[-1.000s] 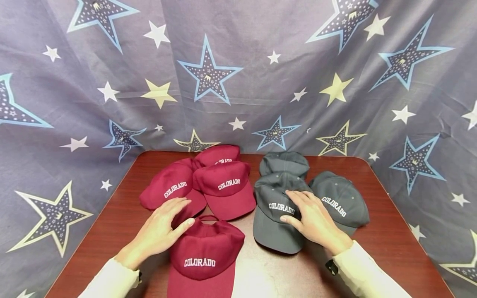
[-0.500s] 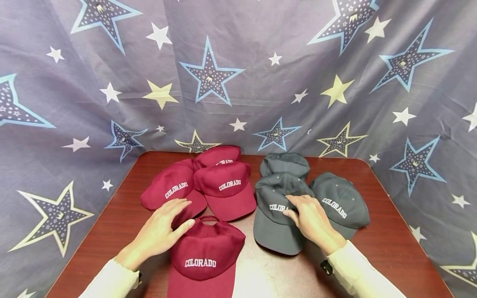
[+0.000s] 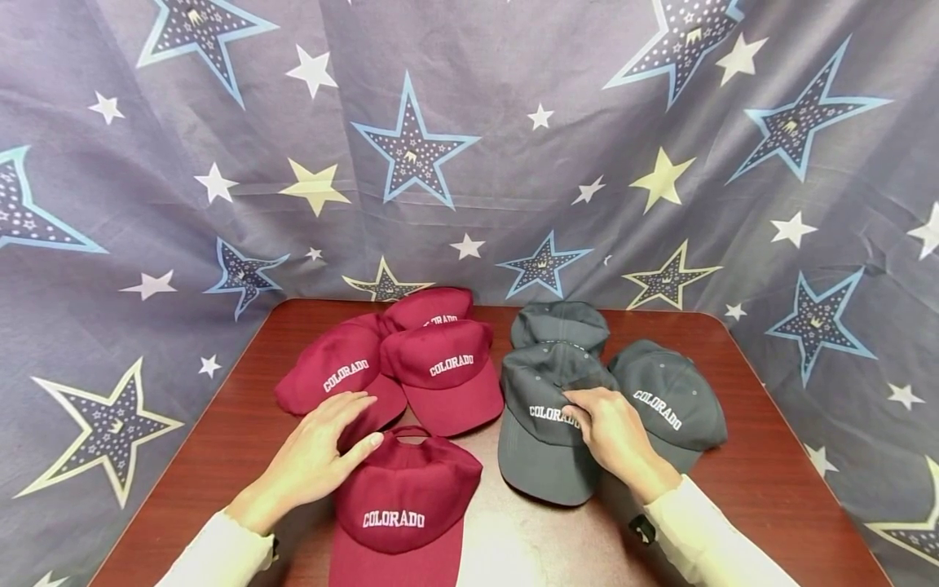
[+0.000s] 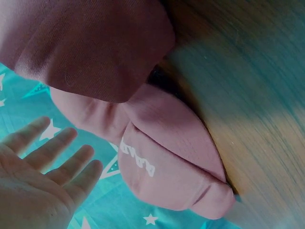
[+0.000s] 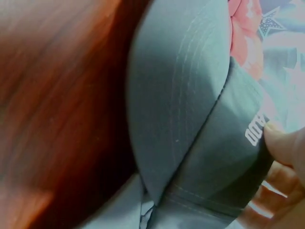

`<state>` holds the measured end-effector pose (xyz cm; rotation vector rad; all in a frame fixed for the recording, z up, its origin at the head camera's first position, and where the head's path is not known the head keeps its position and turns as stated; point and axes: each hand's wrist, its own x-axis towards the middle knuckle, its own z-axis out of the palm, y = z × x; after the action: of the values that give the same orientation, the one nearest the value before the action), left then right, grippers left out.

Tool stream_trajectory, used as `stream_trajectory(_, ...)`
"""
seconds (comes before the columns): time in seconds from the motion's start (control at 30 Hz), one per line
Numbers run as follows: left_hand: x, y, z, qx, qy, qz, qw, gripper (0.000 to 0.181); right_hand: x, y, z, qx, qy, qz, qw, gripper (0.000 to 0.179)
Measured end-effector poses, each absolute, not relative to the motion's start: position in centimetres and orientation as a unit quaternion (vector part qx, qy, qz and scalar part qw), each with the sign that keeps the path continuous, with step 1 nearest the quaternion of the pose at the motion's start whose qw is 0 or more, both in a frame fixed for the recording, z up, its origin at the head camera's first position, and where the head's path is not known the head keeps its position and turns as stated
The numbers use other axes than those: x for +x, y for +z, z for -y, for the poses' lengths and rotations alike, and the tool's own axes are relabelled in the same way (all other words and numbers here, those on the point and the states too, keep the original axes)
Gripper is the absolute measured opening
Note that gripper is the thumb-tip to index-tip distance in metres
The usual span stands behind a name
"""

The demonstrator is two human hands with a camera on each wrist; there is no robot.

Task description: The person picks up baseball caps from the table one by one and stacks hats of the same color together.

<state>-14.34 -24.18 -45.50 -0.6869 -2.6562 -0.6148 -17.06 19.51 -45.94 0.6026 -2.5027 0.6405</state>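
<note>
In the head view, my right hand pinches the crown of the front dark gray baseball cap, beside its white COLORADO lettering. The right wrist view has my thumb against the fabric next to the letters, the other fingers curled and partly hidden behind the crown. My left hand hovers with relaxed fingers between a maroon cap near the front edge and another maroon cap at the left. Its fingers look apart from the caps in the left wrist view.
Two more maroon caps, one in front and one behind, complete the left cluster. Gray caps also lie at the back and at the right. Star-patterned cloth hangs behind the brown table.
My right thumb and fingers have drawn together on the gray cap's crown, from a flatter, spread pose. The left hand and the caps stay nearly the same.
</note>
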Motion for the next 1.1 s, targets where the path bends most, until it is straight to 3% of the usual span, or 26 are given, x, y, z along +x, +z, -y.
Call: stream_trajectory(1.1, -14.3, -45.4, 23.8, -0.241, -0.223, 0.933, 0.150, 0.058, -11.8, -45.1, -19.5, 0.299, 0.268, 0.865, 0.300, 0.026)
